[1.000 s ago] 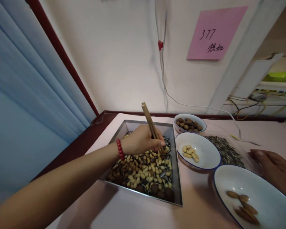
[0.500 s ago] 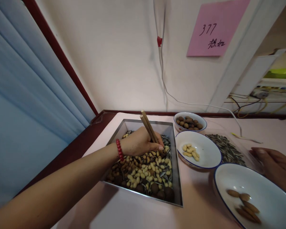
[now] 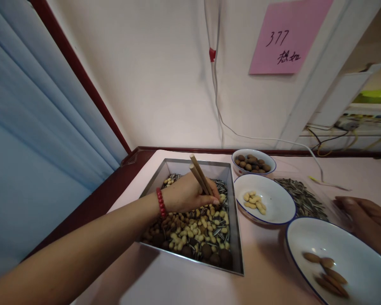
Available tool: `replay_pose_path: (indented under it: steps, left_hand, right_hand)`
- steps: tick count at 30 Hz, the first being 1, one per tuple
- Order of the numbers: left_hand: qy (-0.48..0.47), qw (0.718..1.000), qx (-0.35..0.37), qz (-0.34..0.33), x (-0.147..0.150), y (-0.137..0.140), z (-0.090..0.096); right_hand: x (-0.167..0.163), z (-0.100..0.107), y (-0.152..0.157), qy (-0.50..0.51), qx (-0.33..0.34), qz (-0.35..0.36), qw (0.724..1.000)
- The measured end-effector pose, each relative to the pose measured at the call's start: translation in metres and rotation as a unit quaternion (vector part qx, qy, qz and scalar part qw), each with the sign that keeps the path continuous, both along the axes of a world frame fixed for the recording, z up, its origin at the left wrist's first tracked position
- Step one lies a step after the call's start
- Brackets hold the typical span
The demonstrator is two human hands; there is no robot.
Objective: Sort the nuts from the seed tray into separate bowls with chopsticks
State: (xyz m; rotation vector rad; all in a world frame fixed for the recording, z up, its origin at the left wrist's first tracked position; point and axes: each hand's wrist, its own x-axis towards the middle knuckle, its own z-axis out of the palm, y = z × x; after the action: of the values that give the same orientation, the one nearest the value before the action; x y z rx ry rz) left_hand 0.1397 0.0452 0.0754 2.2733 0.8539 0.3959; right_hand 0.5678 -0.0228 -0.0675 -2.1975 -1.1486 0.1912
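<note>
My left hand point(image 3: 190, 192) reaches from the left into a metal-rimmed square box point(image 3: 238, 237), a red bead bracelet on its wrist. It is closed on a pair of wooden chopsticks point(image 3: 200, 176), thick ends tilted up. Their tips are hidden among peanuts point(image 3: 190, 231), striped sunflower seeds point(image 3: 220, 186) and round brown nuts point(image 3: 206, 250). At the right edge, my right hand point(image 3: 370, 220) is closed at the side of a clear plastic tray point(image 3: 338, 214) of sunflower seeds point(image 3: 300, 197); most of its fingers are hidden.
Right of the box stands a white bowl point(image 3: 279, 201) with several peanuts. Behind it is a bowl point(image 3: 238, 170) of round brown nuts. Nearer, another bowl point(image 3: 362, 262) contains long brown nuts. A white cable point(image 3: 263, 138) runs down the wall onto the pink tabletop point(image 3: 165, 279).
The chopsticks have shifted in my left hand, their upper ends now farther apart. That hand has moved slightly right and down in the box. My right hand has stayed put.
</note>
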Motion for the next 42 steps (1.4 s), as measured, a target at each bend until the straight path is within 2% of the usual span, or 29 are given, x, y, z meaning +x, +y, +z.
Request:
replay_pose_path:
  steps: [3, 10, 15, 19, 23, 27, 35, 42]
  left_hand:
    - [0.002, 0.999, 0.02, -0.026, -0.0008, -0.0005, -0.0005]
    - [0.009, 0.995, 0.037, -0.096, -0.0028, 0.0011, 0.0017]
    - [0.022, 0.995, 0.059, -0.077, -0.0017, -0.0006, -0.0027]
    - [0.034, 0.996, 0.083, -0.026, -0.0011, -0.0027, -0.0028]
    - [0.03, 0.998, 0.048, 0.022, -0.0022, -0.0027, 0.0006]
    - [0.035, 0.999, 0.011, 0.04, -0.003, -0.0012, 0.0026]
    - [0.005, 1.0, -0.004, -0.013, -0.0053, 0.0018, 0.0026]
    - [-0.002, 0.999, -0.011, -0.038, -0.0084, 0.0043, 0.0037]
  right_hand:
    - [-0.0009, 0.0021, 0.0006, 0.048, -0.009, -0.005, 0.999]
    - [-0.0069, 0.0071, 0.0008, 0.068, -0.01, -0.013, 0.998]
    - [-0.003, 0.0028, -0.0003, 0.062, -0.01, -0.015, 0.998]
    - [-0.0005, 0.0011, 0.0, 0.056, -0.014, -0.013, 0.998]
    - [-0.002, 0.0033, 0.0002, 0.05, -0.016, -0.012, 0.999]
    - [-0.0038, 0.0045, -0.0012, 0.056, 0.0, -0.004, 0.998]
    - [-0.0047, 0.0058, 0.0005, 0.055, -0.025, -0.013, 0.998]
    - [-0.0028, 0.0018, -0.0001, 0.061, -0.013, -0.024, 0.998]
